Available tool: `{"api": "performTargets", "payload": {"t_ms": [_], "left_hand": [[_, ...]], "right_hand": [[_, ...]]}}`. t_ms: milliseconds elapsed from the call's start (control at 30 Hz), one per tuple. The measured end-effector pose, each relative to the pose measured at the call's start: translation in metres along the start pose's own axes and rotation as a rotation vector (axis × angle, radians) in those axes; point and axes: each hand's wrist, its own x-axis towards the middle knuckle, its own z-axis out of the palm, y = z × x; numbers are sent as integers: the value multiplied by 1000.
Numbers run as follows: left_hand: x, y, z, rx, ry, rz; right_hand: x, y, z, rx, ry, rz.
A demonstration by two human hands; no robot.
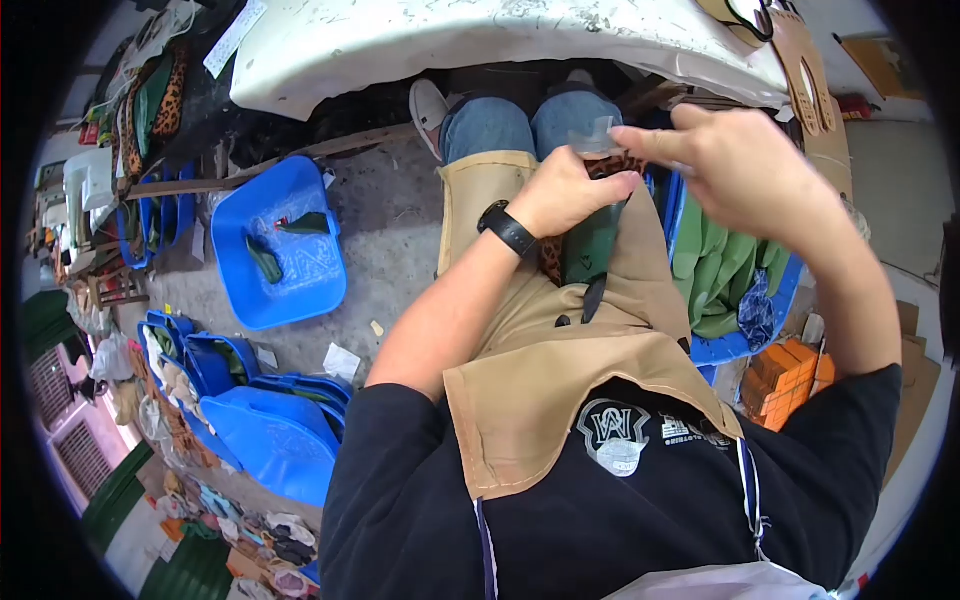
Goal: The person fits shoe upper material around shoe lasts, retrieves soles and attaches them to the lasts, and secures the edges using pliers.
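Black shirt [560, 520] at five o'clock, reading "CLOTHING"; stitched tan apron [530, 410] above. At two, the left hand [565, 197] clamps a green, leopard-print piece [588, 245] over the lap; the right hand [740, 165] meets clear film [601, 138]; whether it pinches, I cannot tell. Three: flat green cutouts [715, 262]. Twelve: scuffed white tabletop [500, 55].

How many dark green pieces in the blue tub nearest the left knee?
2: one piece left of the tub's middle, another piece upper right of it. None look hidden.
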Motion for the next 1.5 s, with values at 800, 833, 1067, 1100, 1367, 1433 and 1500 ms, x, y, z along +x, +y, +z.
{"api": "performTargets", "payload": {"t_ms": [800, 833, 1067, 1100, 1367, 1433, 1500], "left_hand": [[-9, -5, -26, -135, 69, -3], [-7, -7, -29, -139, 79, 21], [-12, 4, -53, -328, 347, -177], [-15, 3, -48, -336, 388, -167], [-36, -6, 4, -389, 674, -74], [-44, -8, 8, -458, 700, -106], [-48, -5, 8, -579, 736, -141]], "right_hand": [[-9, 44, 50, 533, 160, 50], [-8, 48, 51, 592, 196, 22], [15, -11, 137, 1291, 362, 91], [24, -28, 147, 1417, 491, 5], [58, -85, 170, 1446, 414, 209], [57, -91, 166, 1571, 401, 301], [60, -95, 155, 1811, 405, 475]]}}
